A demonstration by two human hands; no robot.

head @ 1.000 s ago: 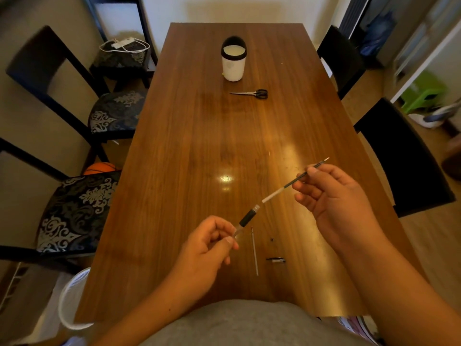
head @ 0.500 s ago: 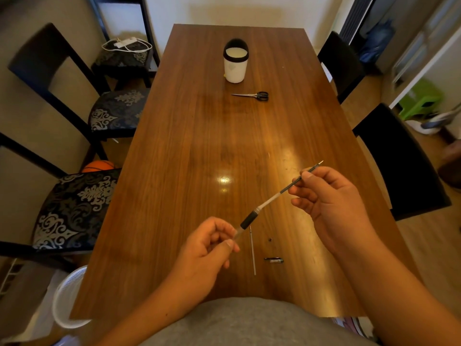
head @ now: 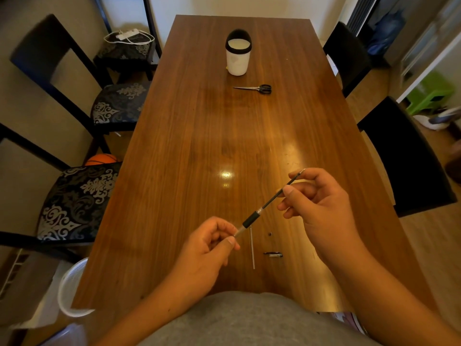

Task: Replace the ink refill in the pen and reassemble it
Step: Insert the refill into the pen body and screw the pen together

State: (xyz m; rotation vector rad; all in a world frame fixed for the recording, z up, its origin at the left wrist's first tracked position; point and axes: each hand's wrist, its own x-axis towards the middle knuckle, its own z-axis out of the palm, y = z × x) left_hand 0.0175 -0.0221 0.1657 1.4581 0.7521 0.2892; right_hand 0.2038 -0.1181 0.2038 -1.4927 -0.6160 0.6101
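Partway through, the left hand (head: 204, 253) pinches the pen barrel (head: 249, 222) by its tip, while the right hand's (head: 316, 203) fingers grip the ink refill (head: 282, 193), half inside. Below them on the worktop (head: 224, 126) lie a spare refill (head: 252, 248) and small parts (head: 273, 254), unfitted.

refill (head: 279, 194) deeper in barrel (head: 251, 219) | right hand (head: 316, 203) closer to it

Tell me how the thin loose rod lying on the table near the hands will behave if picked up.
The thin rod looks slender and straight, so probably very light. Its round, narrow form suggests it may roll on the glossy table. Lying flat, it likely needs a fingertip pinch.
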